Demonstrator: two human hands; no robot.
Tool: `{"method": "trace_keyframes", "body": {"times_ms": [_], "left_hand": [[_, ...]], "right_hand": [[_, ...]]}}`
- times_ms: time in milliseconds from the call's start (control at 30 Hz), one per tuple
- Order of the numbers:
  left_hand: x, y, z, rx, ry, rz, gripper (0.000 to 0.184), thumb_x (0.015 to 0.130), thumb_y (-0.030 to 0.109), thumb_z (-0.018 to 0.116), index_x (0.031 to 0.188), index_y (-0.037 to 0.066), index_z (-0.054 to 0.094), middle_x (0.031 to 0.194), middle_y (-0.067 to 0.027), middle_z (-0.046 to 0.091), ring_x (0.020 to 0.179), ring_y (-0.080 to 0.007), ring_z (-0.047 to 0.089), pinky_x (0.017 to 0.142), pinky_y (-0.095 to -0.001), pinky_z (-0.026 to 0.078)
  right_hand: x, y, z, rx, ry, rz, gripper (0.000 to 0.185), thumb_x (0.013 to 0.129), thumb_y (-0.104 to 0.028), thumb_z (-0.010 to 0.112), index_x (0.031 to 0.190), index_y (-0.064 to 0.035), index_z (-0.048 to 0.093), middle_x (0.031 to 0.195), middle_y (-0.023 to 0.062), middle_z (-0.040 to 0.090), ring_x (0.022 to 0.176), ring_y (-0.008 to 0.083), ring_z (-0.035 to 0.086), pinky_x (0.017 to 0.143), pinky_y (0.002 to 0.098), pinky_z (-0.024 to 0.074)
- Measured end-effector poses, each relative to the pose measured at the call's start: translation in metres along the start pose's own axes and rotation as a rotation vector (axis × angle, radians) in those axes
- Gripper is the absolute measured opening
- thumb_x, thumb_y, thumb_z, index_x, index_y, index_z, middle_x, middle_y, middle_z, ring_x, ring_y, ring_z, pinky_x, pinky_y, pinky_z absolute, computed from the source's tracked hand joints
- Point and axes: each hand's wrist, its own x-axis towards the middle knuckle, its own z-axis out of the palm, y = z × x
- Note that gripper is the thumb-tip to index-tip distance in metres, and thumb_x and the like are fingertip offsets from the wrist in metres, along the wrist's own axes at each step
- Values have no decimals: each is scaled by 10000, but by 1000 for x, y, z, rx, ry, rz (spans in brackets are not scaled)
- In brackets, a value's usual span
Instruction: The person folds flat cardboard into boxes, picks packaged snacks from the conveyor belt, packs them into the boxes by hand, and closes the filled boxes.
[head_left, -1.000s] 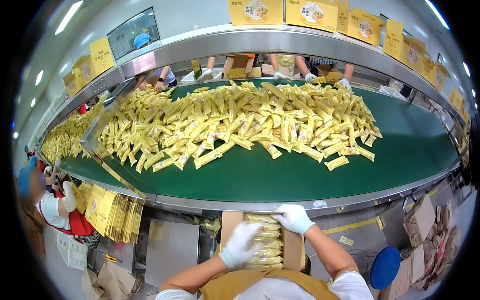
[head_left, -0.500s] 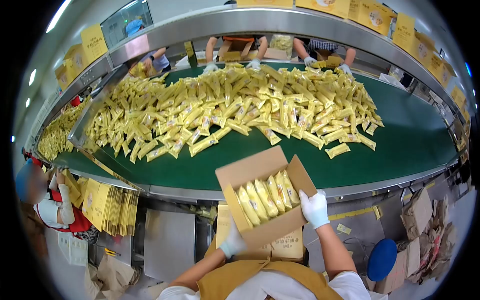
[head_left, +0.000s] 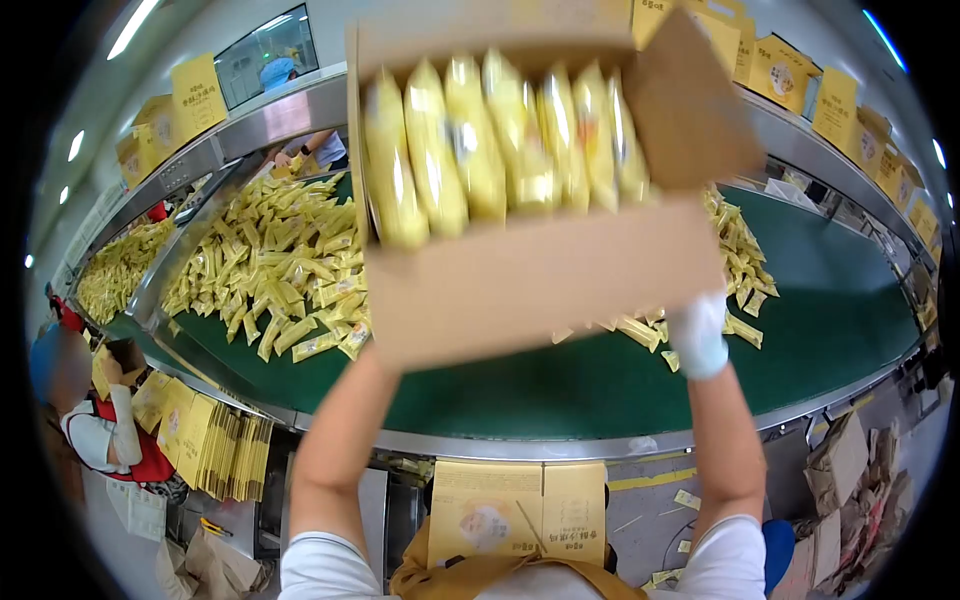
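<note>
An open cardboard box [head_left: 540, 285] is held up high and close to the camera, above the green belt. Inside it stands a row of several yellow wrapped packets [head_left: 475, 145]. My right hand [head_left: 698, 335], in a white glove, grips the box at its lower right corner. The left forearm rises to the box's lower left corner, but the box hides my left hand. Flat yellow cartons [head_left: 515, 510] with printing lie at my lap.
Loose yellow packets [head_left: 270, 260] are heaped on the green conveyor [head_left: 820, 300]. A metal shelf above bears yellow boxes [head_left: 200, 92]. At the left, a co-worker in a blue cap [head_left: 100, 420] stands by folded cartons [head_left: 225, 445]. A blue stool [head_left: 778, 550] is at the right.
The filled box has risen from my lap, past the belt's near edge, up toward the camera. Both arms have stretched forward and up with it, and the left hand has passed out of sight.
</note>
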Motion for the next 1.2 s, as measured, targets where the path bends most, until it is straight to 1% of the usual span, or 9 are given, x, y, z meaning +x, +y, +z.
{"method": "trace_keyframes", "body": {"times_ms": [233, 400, 433, 633, 733, 900, 933, 1100, 1200], "left_hand": [[199, 21, -2, -20, 71, 275, 701, 984, 416, 587, 1507, 25, 331, 1408, -213, 505, 1255, -367, 537, 969, -435, 523], [245, 6, -5, 371, 81, 123, 362, 1012, 110, 463, 1348, -22, 500, 982, -206, 700, 757, -259, 715, 592, -357, 563], [240, 5, -2, 451, 45, 111, 403, 1014, 116, 473, 1388, -34, 455, 970, -198, 699, 733, -239, 713, 562, -335, 559], [163, -37, 29, 922, 174, 258, 784, 969, 358, 546, 1570, 16, 177, 1477, -318, 432, 1084, -342, 677, 977, -474, 500], [59, -52, 20, 817, -347, 295, 599, 985, 387, 530, 1421, 17, 353, 1310, -273, 530, 1046, -347, 666, 953, -457, 503], [-168, -82, -44, 461, -1847, -678, 470, 1011, 434, 503, 1173, 18, 646, 1033, -197, 693, 982, -354, 648, 912, -427, 507], [-193, -68, -43, 613, -1775, -1199, 571, 1008, 522, 463, 1214, 26, 653, 1067, -196, 714, 983, -373, 656, 923, -426, 509], [-344, -123, -49, 904, -564, -1139, 1014, 841, 679, 610, 1429, -110, 363, 1246, -357, 600, 1214, -461, 586, 1042, -429, 466], [-388, -142, -21, 726, -37, -1030, 865, 835, 519, 725, 1373, -84, 418, 1266, -328, 602, 1194, -447, 597, 1019, -447, 470]], "right_hand": [[204, 16, 41, -237, 83, -355, 393, 963, -282, 569, 1208, 25, 566, 1252, 256, 588, 1204, 405, 542, 1006, 450, 429], [281, 107, 47, -946, 279, -695, 418, 925, -384, 604, 1051, 12, 643, 1057, 276, 649, 1069, 441, 585, 900, 479, 479], [251, 56, 51, -929, 0, -323, 462, 928, -407, 588, 1081, 26, 642, 1058, 265, 661, 1023, 423, 617, 887, 466, 491], [223, 65, 35, -909, -202, -415, 447, 965, -316, 593, 1280, 1, 580, 1227, 221, 620, 1177, 345, 579, 1009, 420, 447], [145, 82, 28, -500, -254, -245, 444, 976, -323, 594, 1307, -28, 589, 1254, 200, 629, 1213, 312, 589, 1031, 395, 457], [-109, 55, -59, -137, -1324, 520, 420, 995, -420, 542, 1155, -63, 696, 1143, 215, 686, 1119, 360, 638, 993, 412, 500], [-162, 56, -72, -158, -1475, 685, 432, 998, -439, 531, 1124, -70, 717, 1121, 218, 697, 1100, 370, 647, 986, 416, 509], [-309, 35, -36, -554, -842, 1338, 831, 914, -552, 610, 1471, 28, 401, 1354, 315, 535, 1273, 442, 517, 1115, 421, 382], [-398, 74, 0, -528, -495, 1246, 984, 898, -569, 623, 1521, 75, 218, 1481, 321, 378, 1380, 414, 401, 1146, 377, 325]]}}
